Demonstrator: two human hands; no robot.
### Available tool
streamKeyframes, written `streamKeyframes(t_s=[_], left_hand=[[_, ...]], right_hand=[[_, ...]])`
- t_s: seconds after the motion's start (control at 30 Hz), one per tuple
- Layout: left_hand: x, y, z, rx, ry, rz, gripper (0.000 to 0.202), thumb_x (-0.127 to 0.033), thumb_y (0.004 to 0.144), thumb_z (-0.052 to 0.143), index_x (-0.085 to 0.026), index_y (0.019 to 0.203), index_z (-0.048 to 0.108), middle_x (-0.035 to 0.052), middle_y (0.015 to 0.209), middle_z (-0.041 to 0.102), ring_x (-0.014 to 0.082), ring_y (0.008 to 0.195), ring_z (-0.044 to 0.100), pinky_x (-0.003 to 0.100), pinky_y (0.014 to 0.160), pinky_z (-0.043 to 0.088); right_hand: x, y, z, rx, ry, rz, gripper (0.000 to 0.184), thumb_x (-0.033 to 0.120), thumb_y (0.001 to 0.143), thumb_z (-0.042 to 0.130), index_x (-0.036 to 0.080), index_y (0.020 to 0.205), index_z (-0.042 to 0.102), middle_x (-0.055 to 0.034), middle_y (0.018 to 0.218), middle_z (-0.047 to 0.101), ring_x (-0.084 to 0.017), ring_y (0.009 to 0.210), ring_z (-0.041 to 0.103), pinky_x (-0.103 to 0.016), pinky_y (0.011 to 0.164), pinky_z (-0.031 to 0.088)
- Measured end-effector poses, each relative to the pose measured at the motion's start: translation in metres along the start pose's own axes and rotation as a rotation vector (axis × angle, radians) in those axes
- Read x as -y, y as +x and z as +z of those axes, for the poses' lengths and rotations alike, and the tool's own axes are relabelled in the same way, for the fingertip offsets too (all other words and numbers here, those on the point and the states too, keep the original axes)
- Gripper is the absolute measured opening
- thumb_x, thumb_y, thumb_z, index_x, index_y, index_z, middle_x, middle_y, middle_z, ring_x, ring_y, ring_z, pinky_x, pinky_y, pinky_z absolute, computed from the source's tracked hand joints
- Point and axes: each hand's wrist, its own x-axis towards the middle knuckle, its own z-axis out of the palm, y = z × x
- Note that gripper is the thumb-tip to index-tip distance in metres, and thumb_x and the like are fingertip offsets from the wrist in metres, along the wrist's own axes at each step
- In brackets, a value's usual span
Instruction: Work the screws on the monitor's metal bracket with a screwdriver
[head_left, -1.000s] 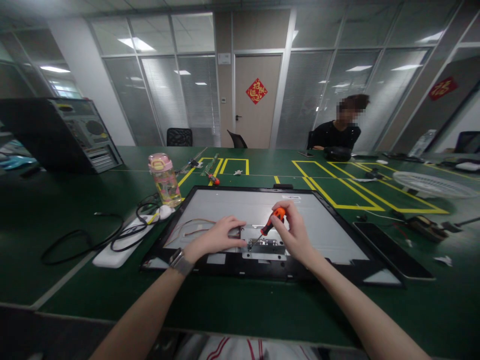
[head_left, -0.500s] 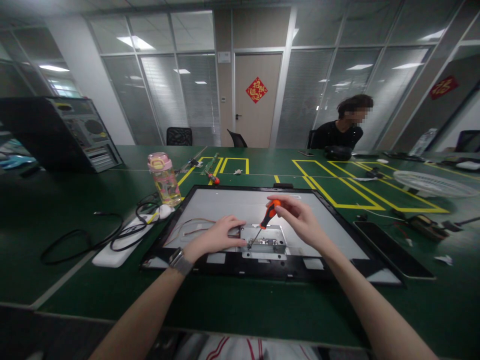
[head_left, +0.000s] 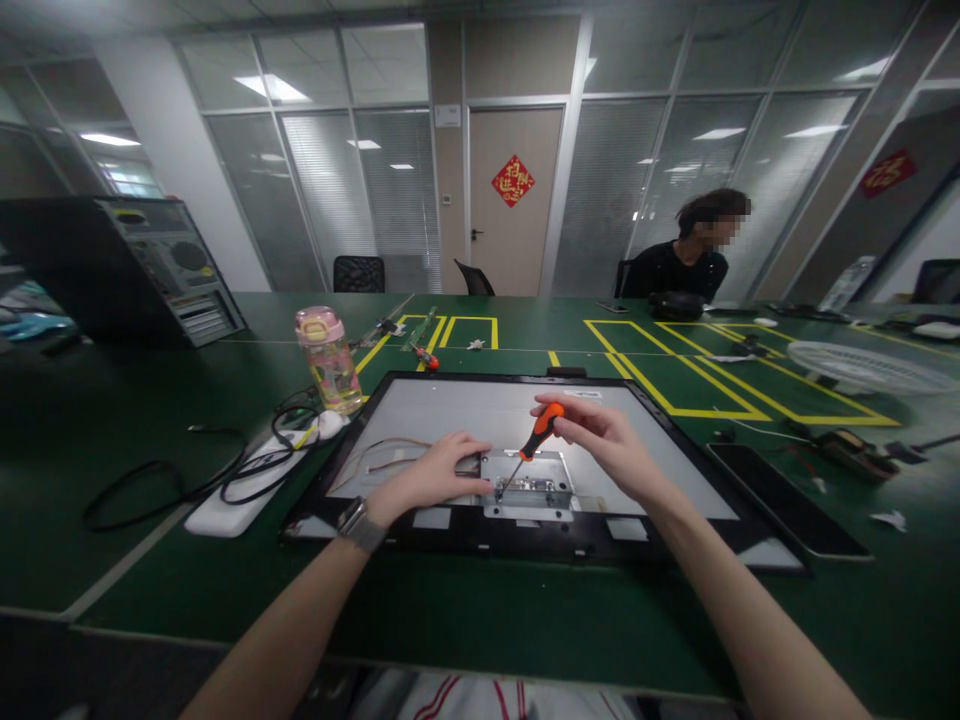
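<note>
Since a second ago, the right hand [head_left: 604, 448] has shifted off the bracket's right end, and the screwdriver [head_left: 541, 432] stands more upright; the left hand [head_left: 431, 472] has barely moved. Writing shows on the door [head_left: 517, 235]: a red diamond sign [head_left: 514, 181] with gold characters, of which 招 and 进 can be read. Another red sign [head_left: 889, 174] at far right is too blurred to read surely. Print on the white label [head_left: 583, 395] near the panel's far edge is too small to make out.

Orange and black, the screwdriver has a thin metal shaft slanting down to the left end of the silvery metal bracket [head_left: 559, 470]. That bracket lies on the grey back of the black-framed panel [head_left: 645, 430], flat on the green worktop [head_left: 450, 620]. Right grip: thumb and fingers clamped on the screwdriver's handle. Left grip: thumb and fingers apart, at the bracket's left edge, beside thin cables [head_left: 382, 465].
</note>
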Motion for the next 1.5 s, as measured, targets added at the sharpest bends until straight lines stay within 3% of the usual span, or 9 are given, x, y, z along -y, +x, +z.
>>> streamKeyframes(t_s=[0.2,0.4,0.6,0.77,0.87,1.07,1.27,1.37,1.5], left_hand=[[0.003,0.000,0.000,-0.002,0.010,0.022,0.058,-0.050,0.078,0.064,-0.025,0.128,0.052,0.0060,0.115,0.052,0.0223,0.108,0.052,0.031,0.097,0.037],[0.003,-0.001,0.000,0.006,0.011,0.025,0.058,-0.050,0.078,0.064,-0.025,0.129,0.051,0.0060,0.114,0.052,0.0225,0.107,0.052,0.031,0.096,0.038],[0.004,0.000,0.001,0.004,0.014,0.023,0.059,-0.052,0.078,0.063,-0.024,0.129,0.051,0.0063,0.115,0.052,0.0230,0.107,0.052,0.031,0.096,0.038],[0.002,0.001,0.002,-0.002,0.025,0.026,0.056,-0.046,0.079,0.065,-0.023,0.129,0.052,0.0065,0.114,0.052,0.0224,0.108,0.052,0.030,0.097,0.038],[0.000,0.001,0.001,0.007,0.029,0.005,0.058,-0.047,0.078,0.065,-0.023,0.129,0.051,0.0070,0.115,0.052,0.0234,0.109,0.051,0.032,0.097,0.037],[0.002,0.000,0.000,0.007,0.017,0.017,0.058,-0.050,0.079,0.063,-0.024,0.129,0.050,0.0062,0.115,0.052,0.0231,0.108,0.052,0.032,0.097,0.038],[0.005,0.000,0.002,-0.003,0.029,0.037,0.060,-0.052,0.078,0.063,-0.024,0.129,0.050,0.0064,0.115,0.052,0.0235,0.108,0.052,0.032,0.097,0.038],[0.006,0.000,0.002,-0.001,0.028,0.033,0.060,-0.052,0.078,0.063,-0.024,0.129,0.051,0.0062,0.114,0.052,0.0233,0.108,0.052,0.032,0.097,0.039],[0.006,0.000,0.002,-0.003,0.027,0.030,0.059,-0.051,0.078,0.063,-0.024,0.129,0.051,0.0065,0.115,0.052,0.0232,0.109,0.051,0.032,0.098,0.038]], right_hand=[[-0.011,-0.004,0.012,-0.254,0.009,0.025,0.027,0.032,0.075,0.069,0.020,0.099,0.068,-0.0025,0.076,0.069,-0.018,0.071,0.065,-0.033,0.068,0.052],[-0.008,-0.005,0.011,-0.128,0.066,0.009,0.033,0.034,0.080,0.062,0.022,0.111,0.064,-0.0075,0.097,0.071,-0.018,0.080,0.065,-0.033,0.070,0.052],[-0.017,-0.004,0.016,-0.309,-0.010,0.022,0.025,0.034,0.077,0.066,0.020,0.097,0.068,-0.0003,0.069,0.063,-0.014,0.060,0.054,-0.028,0.059,0.045],[-0.012,-0.006,0.011,-0.143,0.078,-0.017,0.034,0.031,0.077,0.067,0.025,0.110,0.062,-0.0028,0.084,0.067,-0.017,0.073,0.060,-0.031,0.067,0.048],[-0.011,-0.008,0.011,-0.052,0.122,-0.039,0.028,0.033,0.083,0.060,0.025,0.110,0.061,-0.0061,0.097,0.067,-0.015,0.068,0.058,-0.030,0.063,0.047],[-0.021,-0.007,0.021,-0.263,0.162,-0.049,0.016,0.032,0.076,0.068,0.024,0.090,0.066,-0.0017,0.084,0.064,-0.012,0.061,0.053,-0.024,0.053,0.041],[-0.020,-0.010,0.019,-0.154,0.169,-0.057,0.032,0.034,0.086,0.055,0.025,0.116,0.060,-0.0066,0.098,0.068,-0.012,0.060,0.051,-0.029,0.058,0.044],[-0.019,-0.010,0.022,-0.183,0.160,-0.060,0.028,0.036,0.086,0.054,0.025,0.110,0.063,-0.0059,0.098,0.066,-0.011,0.058,0.049,-0.029,0.058,0.044],[-0.017,-0.011,0.028,-0.258,0.130,-0.043,0.025,0.034,0.079,0.063,0.025,0.102,0.066,-0.0003,0.078,0.060,-0.011,0.056,0.047,-0.025,0.050,0.040]])
